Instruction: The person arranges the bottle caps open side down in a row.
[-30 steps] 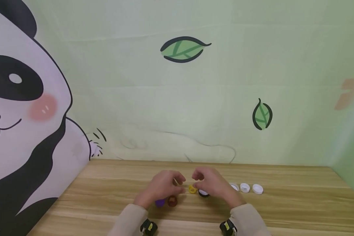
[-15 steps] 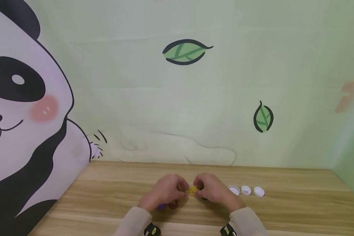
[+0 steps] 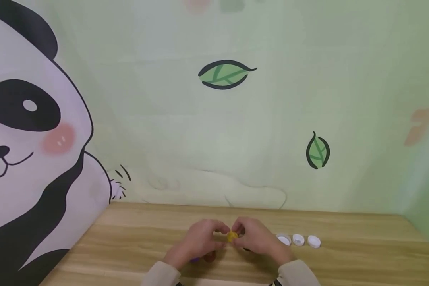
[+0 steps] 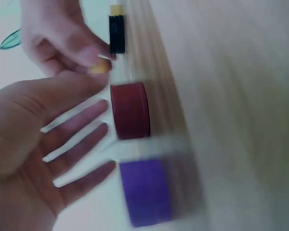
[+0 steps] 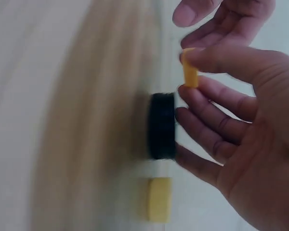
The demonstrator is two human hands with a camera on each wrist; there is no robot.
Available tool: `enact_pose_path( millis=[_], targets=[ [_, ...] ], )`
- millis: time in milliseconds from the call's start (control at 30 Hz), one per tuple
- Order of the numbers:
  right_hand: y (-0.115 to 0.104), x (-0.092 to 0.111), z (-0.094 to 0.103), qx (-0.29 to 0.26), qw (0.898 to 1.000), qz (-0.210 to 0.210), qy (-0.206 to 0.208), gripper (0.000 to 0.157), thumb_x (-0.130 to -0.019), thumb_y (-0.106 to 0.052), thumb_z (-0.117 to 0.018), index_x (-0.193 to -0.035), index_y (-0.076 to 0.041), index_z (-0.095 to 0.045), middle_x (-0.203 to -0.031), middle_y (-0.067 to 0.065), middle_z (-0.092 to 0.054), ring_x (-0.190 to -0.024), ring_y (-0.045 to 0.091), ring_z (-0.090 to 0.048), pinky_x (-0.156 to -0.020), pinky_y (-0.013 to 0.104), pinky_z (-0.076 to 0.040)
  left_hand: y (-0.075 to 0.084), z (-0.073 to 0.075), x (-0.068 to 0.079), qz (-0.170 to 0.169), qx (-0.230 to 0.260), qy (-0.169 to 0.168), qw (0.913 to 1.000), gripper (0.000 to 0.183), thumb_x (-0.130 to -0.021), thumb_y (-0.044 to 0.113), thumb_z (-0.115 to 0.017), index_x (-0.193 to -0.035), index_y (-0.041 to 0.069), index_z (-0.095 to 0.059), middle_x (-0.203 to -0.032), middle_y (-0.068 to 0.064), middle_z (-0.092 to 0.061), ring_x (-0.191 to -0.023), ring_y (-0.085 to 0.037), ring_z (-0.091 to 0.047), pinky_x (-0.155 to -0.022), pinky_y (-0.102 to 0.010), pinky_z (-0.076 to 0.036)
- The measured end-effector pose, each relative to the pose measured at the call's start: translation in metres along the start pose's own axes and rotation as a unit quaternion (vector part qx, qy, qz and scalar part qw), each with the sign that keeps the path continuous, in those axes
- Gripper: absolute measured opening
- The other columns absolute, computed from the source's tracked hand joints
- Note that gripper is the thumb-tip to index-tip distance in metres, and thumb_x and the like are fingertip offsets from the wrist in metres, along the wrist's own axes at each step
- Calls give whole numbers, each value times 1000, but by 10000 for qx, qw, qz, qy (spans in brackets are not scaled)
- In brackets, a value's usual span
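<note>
A small yellow bottle cap [image 3: 232, 236] is pinched between the thumb and fingers of my right hand [image 3: 255, 236], just above the table. My left hand [image 3: 203, 238] is beside it on the left, its fingers spread and holding nothing in the left wrist view; whether a fingertip touches the cap I cannot tell. Under the left hand stand a dark red cap [image 4: 130, 110] and a purple cap [image 4: 145, 192], both mostly covered in the head view. Below the right hand's fingers is a black cap [image 5: 162, 126], with another yellow cap [image 5: 159, 199] farther along.
Right of my right hand, three caps with white insides lie in a row: one near the wrist [image 3: 283, 240], a middle cap [image 3: 298, 240] and an end cap [image 3: 314, 241]. The wooden table [image 3: 357, 250] meets a green wall [image 3: 157, 139] with a panda picture.
Both hands closed in around the yellow cap; my right hand took hold of it and now holds it slightly turned. The head view has tilted up a little.
</note>
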State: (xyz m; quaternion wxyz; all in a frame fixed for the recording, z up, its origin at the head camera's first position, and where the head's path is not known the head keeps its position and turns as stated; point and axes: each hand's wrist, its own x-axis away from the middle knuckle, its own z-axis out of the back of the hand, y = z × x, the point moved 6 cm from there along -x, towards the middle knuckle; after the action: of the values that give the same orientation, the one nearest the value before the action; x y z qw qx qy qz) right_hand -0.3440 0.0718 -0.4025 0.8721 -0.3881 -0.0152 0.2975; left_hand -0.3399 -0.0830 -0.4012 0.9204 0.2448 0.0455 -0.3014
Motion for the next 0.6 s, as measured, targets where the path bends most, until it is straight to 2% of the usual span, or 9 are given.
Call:
enact_pose_path(
  millis=[67,167,300,400,533,600],
  targets=[
    [-1,1,2,-375,9993,-12,37,18,-89,-7,-80,-104,-5,-71,-95,1,-69,-91,18,-64,-78,32,-54,5,6,3,-209,-103,384,9990,27,-85,12,-89,-111,15,-81,-109,5,-78,-104,-16,-71,-89,-39,-57],
    [-3,4,2,-1054,9944,-39,-25,17,-93,-13,-77,-108,-5,-73,-97,0,-71,-93,18,-65,-79,31,-54,9,12,9,-436,-108,845,9954,22,-86,10,-89,-106,16,-81,-105,7,-78,-97,-12,-71,-84,-35,-58],
    [-3,11,2,-1699,9852,-204,-122,21,-99,-16,-74,-114,-2,-73,-100,3,-72,-95,19,-66,-80,32,-55,8,14,13,-562,-3,1058,9928,14,-89,14,-87,-102,17,-82,-101,9,-78,-93,-7,-71,-80,-31,-57],
    [-4,11,4,-1748,9843,-258,-44,19,-102,-18,-72,-114,-3,-73,-101,3,-73,-96,19,-66,-82,34,-56,5,16,13,-488,96,1038,9934,8,-92,16,-85,-99,17,-82,-96,11,-78,-89,-6,-71,-78,-30,-56],
    [-9,7,5,-1342,9909,-40,22,11,-101,-18,-75,-105,-8,-75,-97,-2,-73,-96,17,-65,-85,40,-53,1,20,14,-325,216,885,9953,4,-94,19,-84,-97,18,-82,-94,14,-77,-86,-3,-69,-78,-29,-55],
    [-13,5,6,-1169,9931,92,65,8,-100,-18,-76,-102,-10,-76,-95,-3,-72,-96,18,-64,-85,42,-52,1,23,14,-356,254,861,9953,4,-95,20,-83,-98,18,-83,-94,13,-78,-86,-3,-69,-78,-30,-56]
  ],
)
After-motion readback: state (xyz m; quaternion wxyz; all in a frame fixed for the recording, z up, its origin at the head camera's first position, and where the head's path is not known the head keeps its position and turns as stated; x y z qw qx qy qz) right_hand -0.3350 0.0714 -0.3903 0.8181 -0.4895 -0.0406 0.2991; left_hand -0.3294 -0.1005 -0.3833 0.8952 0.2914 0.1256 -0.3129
